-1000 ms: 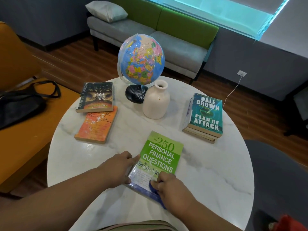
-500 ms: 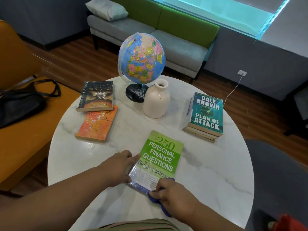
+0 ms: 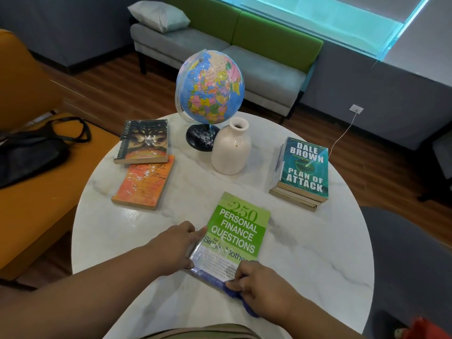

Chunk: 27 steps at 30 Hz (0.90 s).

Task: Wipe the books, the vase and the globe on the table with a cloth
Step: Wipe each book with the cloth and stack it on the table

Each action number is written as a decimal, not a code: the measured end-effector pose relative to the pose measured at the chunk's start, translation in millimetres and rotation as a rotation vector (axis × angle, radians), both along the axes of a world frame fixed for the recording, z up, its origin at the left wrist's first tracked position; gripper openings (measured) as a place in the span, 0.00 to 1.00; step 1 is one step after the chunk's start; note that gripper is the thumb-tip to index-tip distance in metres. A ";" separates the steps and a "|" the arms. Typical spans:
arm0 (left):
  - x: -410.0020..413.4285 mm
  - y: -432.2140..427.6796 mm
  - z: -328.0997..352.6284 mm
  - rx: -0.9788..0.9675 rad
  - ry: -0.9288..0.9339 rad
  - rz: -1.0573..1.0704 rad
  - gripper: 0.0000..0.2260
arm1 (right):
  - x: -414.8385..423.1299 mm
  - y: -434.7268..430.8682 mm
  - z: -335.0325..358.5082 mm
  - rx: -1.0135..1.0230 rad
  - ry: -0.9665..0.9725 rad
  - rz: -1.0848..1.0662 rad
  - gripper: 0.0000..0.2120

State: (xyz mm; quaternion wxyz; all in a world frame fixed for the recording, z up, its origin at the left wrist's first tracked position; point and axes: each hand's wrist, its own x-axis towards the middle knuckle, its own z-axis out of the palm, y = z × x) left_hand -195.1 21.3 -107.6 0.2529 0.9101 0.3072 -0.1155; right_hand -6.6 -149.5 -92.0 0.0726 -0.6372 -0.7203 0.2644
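Head view: the cream vase [image 3: 231, 149] stands upright near the middle of the round marble table [image 3: 318, 253]. The globe [image 3: 210, 86] rises just behind it to the left, and whether its black base touches the vase cannot be told.

Left of the vase lies the Guardians of Ga'Hoole book [image 3: 143, 141]. Its near edge overlaps the far edge of the orange book [image 3: 144, 183], which reaches toward the table's left rim. Right of the vase, well apart, the Plan of Attack stack [image 3: 304, 167] sits close to the right rim.

In front of the vase, across a strip of bare marble, lies the green Personal Finance Questions book [image 3: 241, 231], tilted, with its near edge close to the rim. The left hand [image 3: 176, 248] holds its left edge with curled fingers. The right hand [image 3: 264, 287] grips a bunched blue cloth [image 3: 244, 303] on the book's near corner. Bare marble spreads from the vase's front right to the rim.
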 end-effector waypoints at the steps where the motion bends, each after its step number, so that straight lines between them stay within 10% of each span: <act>1: 0.3 0.1 -0.7 -0.003 0.000 0.002 0.41 | -0.6 2.6 -0.6 -0.001 -0.016 0.014 0.29; 4: -0.1 1.2 -2.4 -0.012 0.003 0.000 0.42 | -16.0 15.8 0.1 -0.021 -0.088 0.131 0.13; 27: -2.6 4.8 4.4 -0.071 0.025 -0.067 0.46 | -41.4 25.4 -2.6 -0.020 -0.134 0.052 0.16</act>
